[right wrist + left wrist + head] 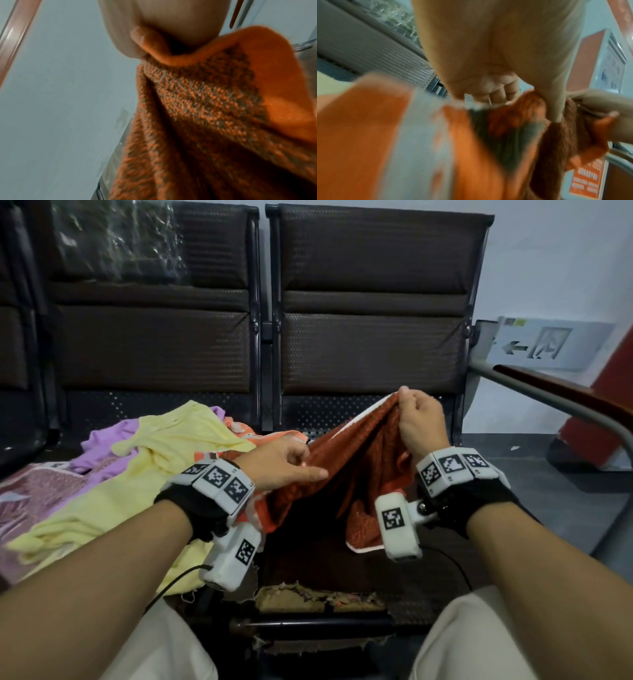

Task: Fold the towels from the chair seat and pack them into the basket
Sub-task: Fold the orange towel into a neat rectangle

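An orange towel (356,470) with a white edge hangs stretched between my two hands above the right chair seat. My right hand (416,419) pinches its upper corner, raised near the backrest; in the right wrist view the thumb (145,39) presses the towel (197,101) into the palm. My left hand (291,463) grips the towel's left edge lower down, fingers curled with the thumb stretched out. The left wrist view shows those fingers (498,90) curled over the orange cloth (513,121). No basket is in view.
A heap of towels lies on the left seat: yellow (144,474), purple (109,450), pink (30,501) and an orange-and-white one (239,433). Dark chair backrests (370,302) stand behind. A metal armrest (548,402) runs along the right. The right seat's front edge (318,601) is torn.
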### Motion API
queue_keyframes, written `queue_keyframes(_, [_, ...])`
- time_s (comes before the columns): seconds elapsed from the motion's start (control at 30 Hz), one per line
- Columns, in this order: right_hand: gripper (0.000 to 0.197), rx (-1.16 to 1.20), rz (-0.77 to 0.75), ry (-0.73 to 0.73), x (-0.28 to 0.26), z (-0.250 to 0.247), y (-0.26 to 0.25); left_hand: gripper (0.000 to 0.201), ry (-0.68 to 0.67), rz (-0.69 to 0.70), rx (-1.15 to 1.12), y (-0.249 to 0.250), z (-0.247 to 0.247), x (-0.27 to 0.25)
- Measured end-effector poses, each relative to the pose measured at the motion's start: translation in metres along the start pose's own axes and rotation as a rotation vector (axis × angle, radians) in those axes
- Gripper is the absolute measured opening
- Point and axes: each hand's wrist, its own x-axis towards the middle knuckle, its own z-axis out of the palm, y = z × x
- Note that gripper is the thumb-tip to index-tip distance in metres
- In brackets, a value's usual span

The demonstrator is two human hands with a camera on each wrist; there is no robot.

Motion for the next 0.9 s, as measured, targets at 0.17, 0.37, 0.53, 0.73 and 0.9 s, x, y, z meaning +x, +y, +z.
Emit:
queue_keyframes(0.17, [0.032, 0.052, 0.153, 0.129, 0.004, -0.005, 0.012, 0.027, 0.058, 0.032, 0.18, -0.003, -0.003, -0.004])
queue_keyframes(0.37, [0.032, 0.183, 0.363, -0.222, -0.014, 0.013, 0.019, 0.034, 0.261, -0.127, 0.048, -0.012, -0.019, -0.01])
queue_keyframes(0.53, [0.02, 0.017, 0.253, -0.346, -0.023, 0.02, 0.009, 0.042, 0.342, -0.251, -0.456, 0.013, -0.022, -0.014])
queue_keyframes(0.73, [0.007, -0.24, 0.182, -0.382, -0.02, 0.018, 0.008, 0.031, 0.262, -0.284, -0.914, 0.037, -0.022, -0.019])
queue_keyframes(0.9, [0.027, 0.177, 0.331, -0.398, -0.024, 0.016, -0.004, 0.039, 0.135, -0.218, -1.058, 0.034, -0.023, -0.02])
